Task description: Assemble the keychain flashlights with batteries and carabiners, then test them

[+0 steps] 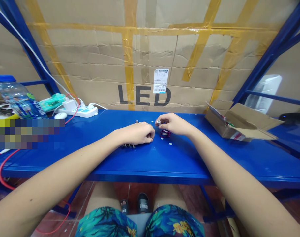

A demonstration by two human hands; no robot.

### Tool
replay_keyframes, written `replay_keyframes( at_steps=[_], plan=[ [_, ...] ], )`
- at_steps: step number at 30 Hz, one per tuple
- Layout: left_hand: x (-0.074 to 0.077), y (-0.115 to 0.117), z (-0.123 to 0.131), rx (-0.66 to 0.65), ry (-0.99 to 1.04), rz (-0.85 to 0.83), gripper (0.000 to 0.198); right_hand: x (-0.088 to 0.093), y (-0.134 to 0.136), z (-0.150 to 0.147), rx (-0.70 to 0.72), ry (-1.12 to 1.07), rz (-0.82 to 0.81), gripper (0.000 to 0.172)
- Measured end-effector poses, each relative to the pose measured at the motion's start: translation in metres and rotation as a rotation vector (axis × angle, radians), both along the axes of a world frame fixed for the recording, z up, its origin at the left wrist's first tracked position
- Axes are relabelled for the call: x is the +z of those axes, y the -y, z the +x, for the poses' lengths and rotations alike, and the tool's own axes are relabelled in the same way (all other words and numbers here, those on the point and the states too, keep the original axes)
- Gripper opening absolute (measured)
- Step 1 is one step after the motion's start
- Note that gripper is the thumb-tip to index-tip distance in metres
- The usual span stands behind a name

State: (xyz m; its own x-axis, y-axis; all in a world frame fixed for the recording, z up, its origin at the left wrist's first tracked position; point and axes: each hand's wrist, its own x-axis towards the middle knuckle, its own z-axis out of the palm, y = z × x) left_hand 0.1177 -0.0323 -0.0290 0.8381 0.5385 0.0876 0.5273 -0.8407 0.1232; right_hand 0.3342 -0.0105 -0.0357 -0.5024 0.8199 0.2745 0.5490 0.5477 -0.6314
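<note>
On the blue table (110, 161) my right hand (173, 123) pinches a small cylinder with a pale, round end (159, 122) between thumb and fingers. Just below that hand lies a small stack of dark pieces with pink edges (165, 133). My left hand (140, 132) rests beside it with its fingers curled in, and what they hold, if anything, is hidden. Under the left wrist a row of small dark parts (129, 145) partly shows. A tiny striped piece (136, 121) stands behind the left hand. Small white discs (170, 143) lie near the right hand.
An open cardboard box (224, 126) sits at right. Along the left are a water bottle (18, 98), a white power strip (83, 111) with plugs, and a red cable (3, 174). Behind the table stands a large taped carton (95, 65); blue metal posts (271, 52) flank it.
</note>
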Motion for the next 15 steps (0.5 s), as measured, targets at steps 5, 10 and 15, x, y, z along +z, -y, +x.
replay_keyframes(
  at_steps=[5, 10, 15],
  plan=[
    [0.0043, 0.0034, -0.0006, 0.06, 0.02, -0.064, 0.008, 0.0005, 0.0009, -0.0001, 0.001, 0.029, -0.001, 0.015],
    [0.0082, 0.0005, -0.0014, 0.048, 0.138, 0.104, 0.008, 0.0019, 0.0027, -0.0012, 0.012, 0.031, -0.005, 0.016],
    [0.008, -0.0061, -0.0031, 0.047, 0.375, 0.313, 0.009, 0.0013, 0.0056, -0.0052, 0.046, 0.015, -0.023, 0.012]
  ],
)
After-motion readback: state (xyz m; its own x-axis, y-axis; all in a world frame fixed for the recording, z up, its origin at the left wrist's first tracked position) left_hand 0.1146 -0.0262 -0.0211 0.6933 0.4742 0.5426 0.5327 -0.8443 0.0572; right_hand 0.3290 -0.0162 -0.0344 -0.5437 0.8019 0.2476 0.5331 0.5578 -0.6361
